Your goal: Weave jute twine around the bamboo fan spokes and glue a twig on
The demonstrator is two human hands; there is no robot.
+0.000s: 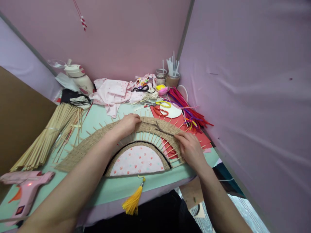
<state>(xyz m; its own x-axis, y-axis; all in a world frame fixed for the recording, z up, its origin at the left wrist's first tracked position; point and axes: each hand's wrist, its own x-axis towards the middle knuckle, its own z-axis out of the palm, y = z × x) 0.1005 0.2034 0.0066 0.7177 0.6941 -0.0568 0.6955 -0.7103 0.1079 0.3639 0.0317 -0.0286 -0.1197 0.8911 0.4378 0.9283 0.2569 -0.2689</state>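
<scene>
A large fan-shaped piece [104, 132] of woven twine and thin wooden sticks lies on the table in front of me. At its base sits a half-round of white cloth with pink prints [139, 160], edged in black and twine. A dark forked twig [165, 130] lies across the twine band. My right hand [190, 149] pinches the twig's right end. My left hand [128, 123] rests on the band with fingers closed at the twig's left end. A yellow tassel [133, 201] hangs at the front edge.
A pink glue gun [26, 191] with a lit light lies front left, near a bundle of wooden sticks [46, 136]. Scissors [163, 103], pink cloth [111, 92], bright pipe cleaners [191, 110], a cup of straws [173, 79] and a white bottle [81, 79] line the back.
</scene>
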